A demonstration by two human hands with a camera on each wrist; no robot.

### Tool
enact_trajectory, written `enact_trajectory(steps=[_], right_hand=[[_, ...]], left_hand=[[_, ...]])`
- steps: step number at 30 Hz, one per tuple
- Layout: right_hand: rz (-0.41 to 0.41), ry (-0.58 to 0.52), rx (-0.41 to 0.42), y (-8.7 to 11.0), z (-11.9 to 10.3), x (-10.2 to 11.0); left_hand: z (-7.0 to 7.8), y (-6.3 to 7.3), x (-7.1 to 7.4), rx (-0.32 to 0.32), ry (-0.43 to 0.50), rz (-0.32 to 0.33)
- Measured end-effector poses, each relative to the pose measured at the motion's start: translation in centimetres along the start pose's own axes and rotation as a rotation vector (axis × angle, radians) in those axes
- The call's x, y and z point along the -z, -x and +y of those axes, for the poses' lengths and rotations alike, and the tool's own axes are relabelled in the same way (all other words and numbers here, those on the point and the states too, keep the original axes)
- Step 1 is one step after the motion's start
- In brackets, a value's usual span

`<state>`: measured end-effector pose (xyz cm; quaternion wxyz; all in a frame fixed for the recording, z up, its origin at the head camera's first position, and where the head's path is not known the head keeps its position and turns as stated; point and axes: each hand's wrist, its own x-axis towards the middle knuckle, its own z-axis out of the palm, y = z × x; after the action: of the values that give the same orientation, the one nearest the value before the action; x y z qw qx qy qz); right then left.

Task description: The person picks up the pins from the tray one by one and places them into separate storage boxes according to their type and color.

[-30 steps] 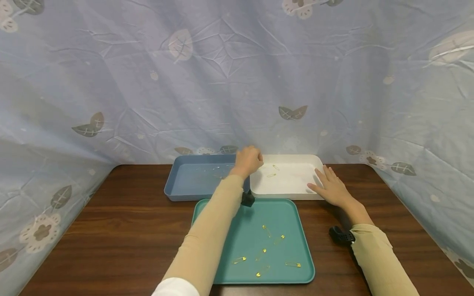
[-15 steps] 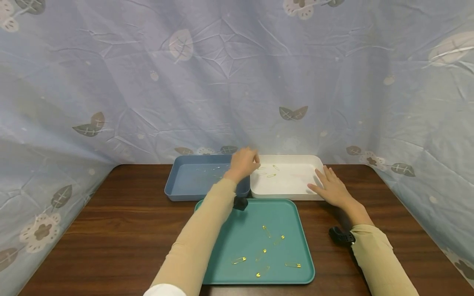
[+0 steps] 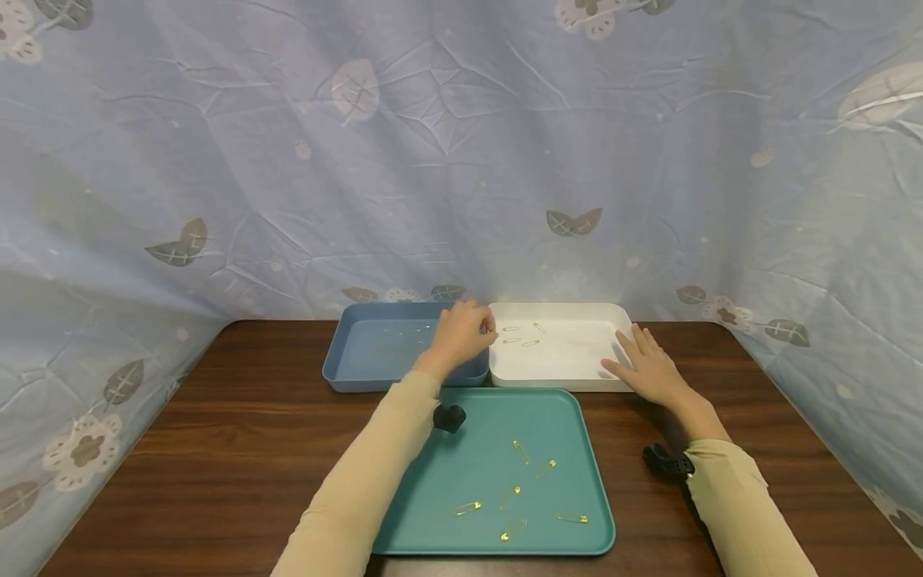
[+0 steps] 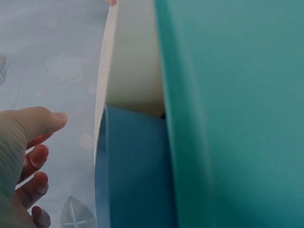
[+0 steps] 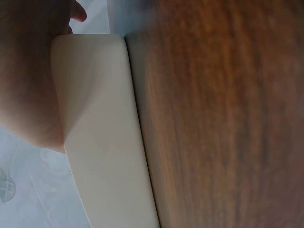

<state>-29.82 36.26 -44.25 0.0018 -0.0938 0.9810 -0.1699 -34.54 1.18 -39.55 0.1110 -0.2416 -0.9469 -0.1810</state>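
Right hand [image 3: 652,375], fingers spread, rests at the right edge of the white rectangular plastic-looking tray [image 3: 573,359], presumably steadying it; left hand [image 3: 458,335], loosely curled, seemingly empty, hovers left of it; 4 slim gold metal safety pins [image 3: 530,343] lie inside it, 6 in front.

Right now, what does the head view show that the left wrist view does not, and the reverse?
Only the head view: gold safety pins on the green tray, and the brown tabletop.
Only the left wrist view: the row of curled fingertips beside the left hand's thumb.
Both: the left hand, the green, blue and white trays, and the pale cloth.
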Motion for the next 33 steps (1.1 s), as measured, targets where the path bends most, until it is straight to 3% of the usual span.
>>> enact_trajectory(steps=[4, 17, 24, 33], right_hand=[[0.003, 0.006, 0.000, 0.0, 0.1, 0.0], [0.001, 0.002, 0.001, 0.0, 0.0, 0.2], [-0.006, -0.013, 0.006, 0.1, -0.2, 0.4], [-0.006, -0.015, 0.003, 0.0, -0.2, 0.2]], left_hand=[[0.2, 1.0, 0.1, -0.048, -0.034, 0.027], [0.2, 4.8, 1.2, -0.104, 0.011, 0.079], [0.1, 7.1, 1.7, -0.179, 0.009, 0.109], [0.7, 9.6, 2.8, -0.252, -0.043, 0.107]])
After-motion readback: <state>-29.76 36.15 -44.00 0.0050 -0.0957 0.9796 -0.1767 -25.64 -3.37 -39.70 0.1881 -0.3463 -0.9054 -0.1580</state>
